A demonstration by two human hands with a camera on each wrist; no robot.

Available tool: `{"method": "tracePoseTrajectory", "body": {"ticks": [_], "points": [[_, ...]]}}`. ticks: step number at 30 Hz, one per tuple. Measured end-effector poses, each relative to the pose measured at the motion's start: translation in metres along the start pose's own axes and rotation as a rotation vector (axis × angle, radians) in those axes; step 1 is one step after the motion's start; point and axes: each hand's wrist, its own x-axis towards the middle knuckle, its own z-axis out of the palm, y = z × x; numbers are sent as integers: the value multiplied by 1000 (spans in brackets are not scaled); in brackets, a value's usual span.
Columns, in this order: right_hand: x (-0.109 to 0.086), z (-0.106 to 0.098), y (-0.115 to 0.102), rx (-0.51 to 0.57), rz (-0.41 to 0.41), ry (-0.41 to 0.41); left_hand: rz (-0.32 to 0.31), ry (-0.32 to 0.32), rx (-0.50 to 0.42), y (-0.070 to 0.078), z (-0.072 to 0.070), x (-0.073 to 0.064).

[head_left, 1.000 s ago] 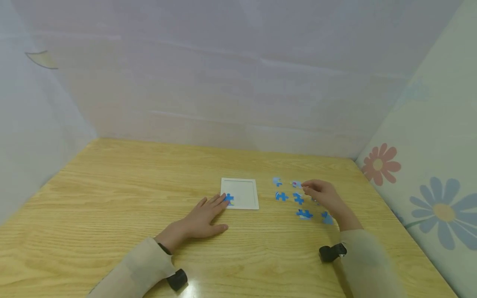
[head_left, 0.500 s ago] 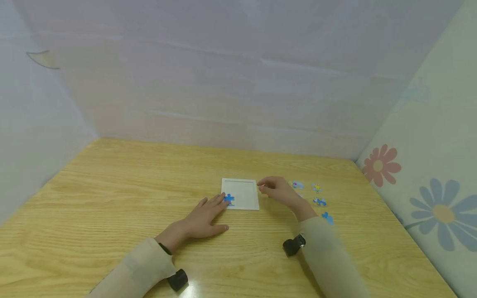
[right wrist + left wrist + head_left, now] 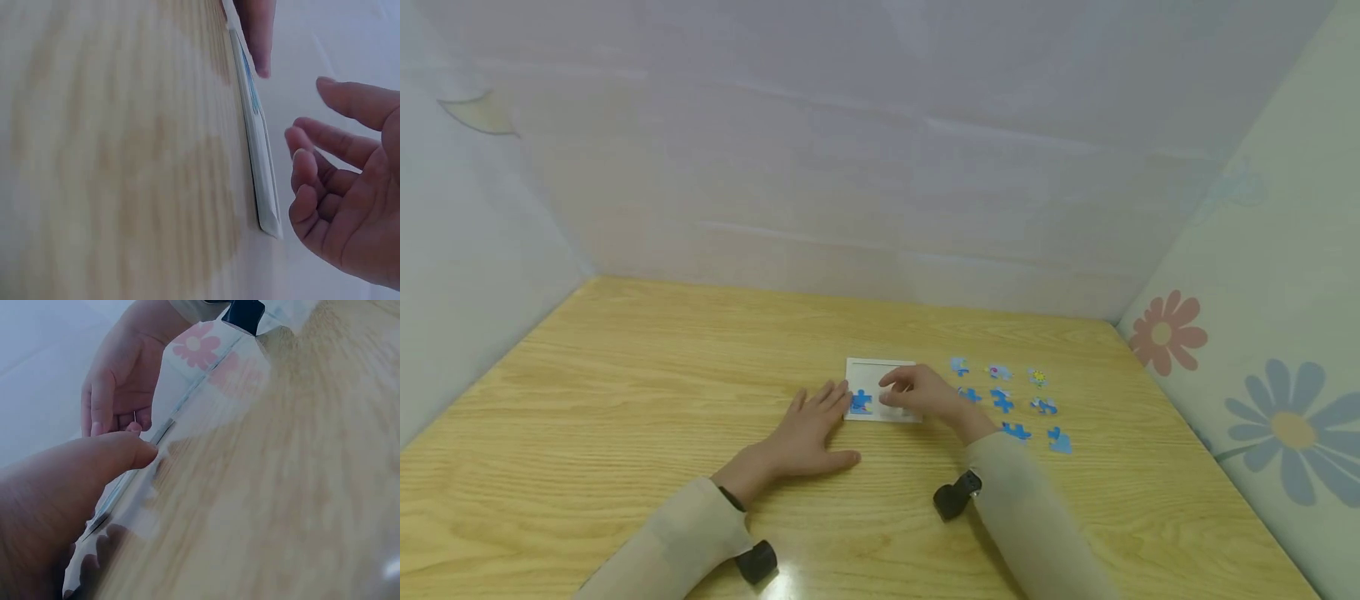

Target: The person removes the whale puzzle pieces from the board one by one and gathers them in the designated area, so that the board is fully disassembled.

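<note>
A square white puzzle frame lies flat on the wooden table. One blue jigsaw piece sits in its near left corner. My left hand lies palm down with fingers spread, fingertips at the frame's left edge beside that piece. Over the frame's right half hovers my right hand, fingers loosely curled. In the right wrist view, the thumb and fingers of my right hand stand apart with nothing between them, just above the frame's side. The left wrist view shows my left thumb low by the frame.
Several loose jigsaw pieces lie in rows to the right of the frame, among them a piece with a yellow flower and a pale blue piece. A pale wall stands behind the table, and a flower-printed wall rises at the right.
My right hand has moved left, from over the loose pieces to over the frame. My left fingertips have drawn back slightly from the blue piece.
</note>
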Motion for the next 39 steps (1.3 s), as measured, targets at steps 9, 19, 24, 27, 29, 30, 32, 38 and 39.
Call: {"method": "tracePoseTrajectory", "body": {"ticks": [9,19,24,27,29,30,32,38,39], "points": [[4,18,-1,-64,-18,-36,22,-21,14,-1,2,0],[5,30,-2,-61,10,30,22,-30,25,0,1,0],[9,32,-3,-75,21,39,23,-26,31,-1,1,-1],[13,33,-2,-75,55,43,21,-27,34,-1,1,-1],[14,34,-2,-70,73,45,21,-27,35,-1,0,-2],[14,34,-2,-65,77,47,21,-27,34,-1,0,-2],[14,34,-2,-49,77,59,21,-27,35,-1,1,-1],[13,34,-1,4,66,89,19,-24,42,-2,2,-1],[13,34,-1,9,68,93,18,-24,42,-2,2,-1]]}}
